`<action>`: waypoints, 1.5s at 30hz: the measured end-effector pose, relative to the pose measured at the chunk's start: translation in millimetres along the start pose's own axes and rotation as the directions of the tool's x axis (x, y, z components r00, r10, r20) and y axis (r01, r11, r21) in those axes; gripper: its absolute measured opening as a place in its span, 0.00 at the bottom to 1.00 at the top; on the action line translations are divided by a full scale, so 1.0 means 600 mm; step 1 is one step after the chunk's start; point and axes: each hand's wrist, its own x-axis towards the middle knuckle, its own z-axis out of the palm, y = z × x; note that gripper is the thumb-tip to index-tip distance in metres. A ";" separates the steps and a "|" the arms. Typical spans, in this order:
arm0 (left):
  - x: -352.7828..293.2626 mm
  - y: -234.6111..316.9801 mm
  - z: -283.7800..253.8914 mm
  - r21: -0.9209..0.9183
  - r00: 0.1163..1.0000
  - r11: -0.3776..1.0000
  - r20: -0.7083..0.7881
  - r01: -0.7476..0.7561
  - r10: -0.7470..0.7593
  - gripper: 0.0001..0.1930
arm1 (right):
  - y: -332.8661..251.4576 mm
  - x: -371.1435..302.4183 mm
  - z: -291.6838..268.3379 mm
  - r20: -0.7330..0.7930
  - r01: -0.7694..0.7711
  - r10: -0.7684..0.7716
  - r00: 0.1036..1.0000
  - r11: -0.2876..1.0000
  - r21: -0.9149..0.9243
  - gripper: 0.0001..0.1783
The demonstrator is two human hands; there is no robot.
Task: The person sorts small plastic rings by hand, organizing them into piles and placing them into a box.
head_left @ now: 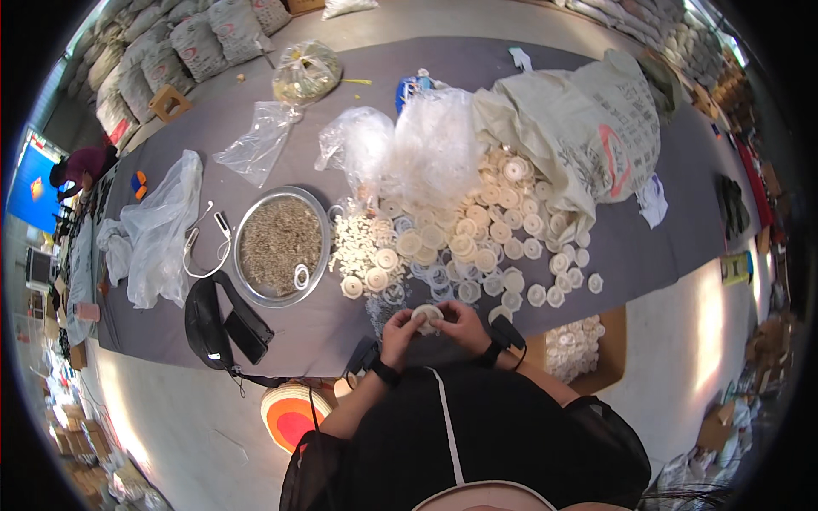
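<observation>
At the near edge of the table, my left hand (pixel 398 335) and my right hand (pixel 463 327) are closed on one cream round plastic disc (pixel 426 315), thumbs and fingers pressing it from both sides. Just beyond my hands lie clear plastic rings (pixel 438 276) and tiny clear pieces (pixel 380 308). A heap of cream ridged discs (pixel 474 247) spreads to the right, and a pile of small cream parts (pixel 352 241) lies to the left of it. My fingers partly cover the held disc, so its underside is hidden.
A round metal tray (pixel 241 274) holds small brownish pieces. Near it lie a black pouch (pixel 204 322), a phone (pixel 247 335) and a white cable (pixel 195 271). A large woven sack (pixel 588 128) and clear bags (pixel 436 140) stand behind the heap. Below right sits a cardboard box (pixel 615 347).
</observation>
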 end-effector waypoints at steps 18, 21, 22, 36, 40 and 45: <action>0.214 -0.033 -0.066 0.657 0.906 0.692 -0.031 -0.299 0.422 0.11 | 0.059 -0.027 -0.116 -0.156 -0.189 0.226 0.961 0.957 0.221 0.13; 0.214 -0.038 -0.047 0.905 0.893 0.309 0.142 -0.292 0.427 0.12 | 0.060 -0.031 -0.128 -0.151 -0.205 0.239 0.959 0.956 0.210 0.13; 0.212 -0.037 -0.036 0.964 0.880 0.137 0.143 -0.227 0.453 0.11 | 0.061 -0.032 -0.131 -0.160 -0.206 0.242 0.957 0.955 0.212 0.13; 0.077 -0.100 0.076 0.725 0.895 0.530 0.400 -0.441 0.197 0.09 | 0.107 -0.028 -0.128 -0.076 -0.254 0.255 0.964 0.967 0.023 0.13; 0.062 -0.103 0.087 0.767 0.923 0.517 0.347 -0.381 0.165 0.10 | 0.116 -0.028 -0.129 -0.085 -0.239 0.230 0.969 0.964 -0.116 0.11; 0.084 -0.117 0.041 0.808 0.928 0.474 0.231 -0.350 0.293 0.09 | 0.127 -0.035 -0.134 -0.205 -0.282 0.274 0.940 0.959 -0.008 0.08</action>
